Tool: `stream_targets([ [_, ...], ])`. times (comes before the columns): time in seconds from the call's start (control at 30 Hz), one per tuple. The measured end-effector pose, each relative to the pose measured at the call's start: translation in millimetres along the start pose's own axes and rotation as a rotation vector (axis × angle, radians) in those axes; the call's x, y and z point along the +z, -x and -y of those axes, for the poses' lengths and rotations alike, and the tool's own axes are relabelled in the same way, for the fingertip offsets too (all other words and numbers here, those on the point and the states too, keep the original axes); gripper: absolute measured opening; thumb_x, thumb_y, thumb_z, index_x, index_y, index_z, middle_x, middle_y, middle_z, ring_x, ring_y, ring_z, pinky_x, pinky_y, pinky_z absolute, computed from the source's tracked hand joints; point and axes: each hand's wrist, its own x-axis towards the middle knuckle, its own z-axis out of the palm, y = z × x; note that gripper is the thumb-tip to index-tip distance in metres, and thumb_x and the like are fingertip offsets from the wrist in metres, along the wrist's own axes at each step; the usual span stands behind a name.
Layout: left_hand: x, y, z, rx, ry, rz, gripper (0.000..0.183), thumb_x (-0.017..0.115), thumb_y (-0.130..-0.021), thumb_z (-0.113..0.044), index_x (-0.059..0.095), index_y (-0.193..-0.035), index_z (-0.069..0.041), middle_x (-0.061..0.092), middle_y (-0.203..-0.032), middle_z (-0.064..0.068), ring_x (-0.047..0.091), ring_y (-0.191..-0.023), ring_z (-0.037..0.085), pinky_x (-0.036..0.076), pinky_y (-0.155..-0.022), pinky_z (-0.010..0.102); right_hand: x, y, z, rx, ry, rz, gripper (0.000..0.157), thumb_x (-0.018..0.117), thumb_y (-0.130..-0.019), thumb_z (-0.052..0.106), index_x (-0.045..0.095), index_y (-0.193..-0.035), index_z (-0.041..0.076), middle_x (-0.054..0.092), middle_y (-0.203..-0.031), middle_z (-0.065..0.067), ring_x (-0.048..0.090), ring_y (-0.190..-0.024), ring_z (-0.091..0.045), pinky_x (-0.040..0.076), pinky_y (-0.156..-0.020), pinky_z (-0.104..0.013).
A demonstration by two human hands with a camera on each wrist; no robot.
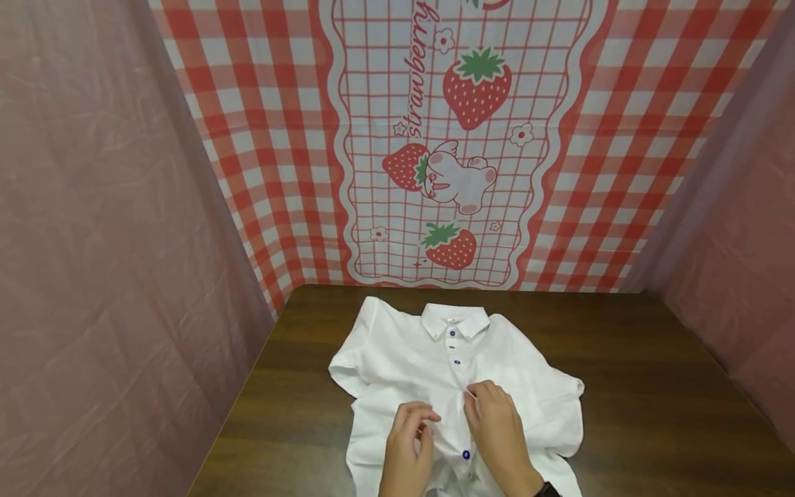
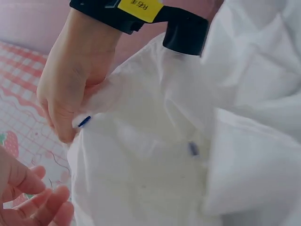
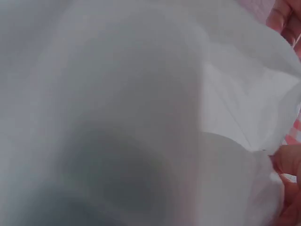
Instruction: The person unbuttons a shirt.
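A white short-sleeved shirt (image 1: pixel 397 359) with a collar and blue buttons lies front side up on the table. My right hand (image 1: pixel 497 428) pinches the edge of its front placket, and the right wrist view shows the thumb and fingers (image 3: pixel 288 162) on the white cloth. Close to those fingers a blue button (image 2: pixel 84 121) appears in the left wrist view. My left hand (image 1: pixel 408 445) is over the shirt front, fingers loosely bent and holding nothing. Lower on the placket sits another blue button (image 1: pixel 466 455), between the two hands. Cloth close to the camera fills most of the right wrist view.
The dark brown wooden table (image 1: pixel 652 386) extends on both sides of the shirt. Behind it hangs a red-and-white checked cloth (image 1: pixel 273 138) printed with strawberries. Pink curtains (image 1: pixel 112 241) enclose the sides.
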Motion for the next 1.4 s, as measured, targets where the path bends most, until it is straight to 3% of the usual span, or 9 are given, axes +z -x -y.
stream_targets([
  [0.07,1.2,-6.3,-4.2,-0.051,0.025,0.049,0.025,0.055,-0.083,0.007,0.062,-0.099,-0.011,0.056,-0.111,0.007,0.055,-0.071,0.003,0.049,-0.063,0.017,-2.9,-2,2,0.035,-0.024,-0.029,0.012,0.069,-0.069,-0.002,0.062,-0.079,0.002,0.062,-0.074,-0.005,0.054,-0.058,-0.02,0.043,-0.053,-0.034],
  [0.17,5.7,-14.1,-7.8,-0.044,0.045,0.095,0.025,0.055,-0.089,-0.003,0.059,-0.112,-0.01,0.053,-0.124,0.011,0.059,-0.072,0.003,0.05,-0.064,0.017,-7.4,-4,4,0.082,-0.052,-0.059,0.012,0.069,-0.072,-0.001,0.062,-0.082,0.003,0.062,-0.075,-0.004,0.055,-0.058,-0.017,0.045,-0.052,-0.032],
  [0.37,16.5,-22.2,-13.4,0.068,0.029,0.105,0.033,0.059,-0.088,-0.013,0.055,-0.121,-0.01,0.053,-0.129,0.008,0.059,-0.071,0.002,0.05,-0.064,0.019,-17.1,-1,12,0.124,-0.144,-0.082,0.016,0.069,-0.074,-0.002,0.063,-0.087,0.005,0.061,-0.076,0.001,0.058,-0.065,-0.01,0.046,-0.058,-0.022],
  [0.6,20.6,-19.3,-16.0,0.069,0.011,0.09,0.025,0.063,-0.085,-0.01,0.057,-0.109,-0.012,0.058,-0.106,0.002,0.057,-0.072,0.002,0.05,-0.063,0.019,-24.7,7,17,0.115,-0.231,-0.068,0.019,0.069,-0.073,-0.005,0.064,-0.087,0.006,0.063,-0.081,0.003,0.058,-0.069,-0.006,0.045,-0.061,-0.016],
  [0.87,21.2,-17.5,-14.7,0.15,-0.114,0.006,0.016,0.071,-0.079,-0.018,0.063,-0.092,-0.013,0.054,-0.078,-0.005,0.05,-0.062,0.001,0.039,-0.058,0.008,-32.1,11,17,0.115,-0.267,-0.084,0.025,0.071,-0.068,-0.01,0.066,-0.086,0.007,0.065,-0.083,0.001,0.058,-0.068,-0.009,0.044,-0.067,-0.014],
  [1.07,20.6,-15.9,-13.4,0.179,-0.117,0.0,0.016,0.071,-0.079,-0.021,0.066,-0.09,-0.011,0.051,-0.074,-0.004,0.044,-0.059,-0.001,0.033,-0.057,0.002,-32.5,16,15,0.115,-0.289,-0.079,0.023,0.07,-0.068,-0.01,0.066,-0.084,0.007,0.065,-0.085,0.002,0.057,-0.072,-0.008,0.043,-0.07,-0.012],
  [1.23,18.7,-15.8,-12.8,0.217,-0.12,0.01,0.011,0.071,-0.078,-0.015,0.067,-0.086,-0.01,0.052,-0.076,-0.004,0.045,-0.061,-0.003,0.036,-0.058,0.003,-34.9,18,16,0.137,-0.298,-0.053,0.02,0.068,-0.07,-0.008,0.067,-0.082,0.008,0.065,-0.086,0.003,0.06,-0.076,-0.011,0.042,-0.075,-0.009],
  [1.4,16.5,-16.2,-14.4,0.232,-0.157,0.02,0.011,0.073,-0.075,-0.008,0.066,-0.082,-0.012,0.05,-0.074,-0.005,0.042,-0.059,-0.003,0.032,-0.057,0.001,-36.7,15,18,0.153,-0.293,-0.033,0.02,0.071,-0.067,-0.006,0.065,-0.081,0.008,0.064,-0.084,0.002,0.061,-0.074,-0.01,0.042,-0.074,-0.008],
])
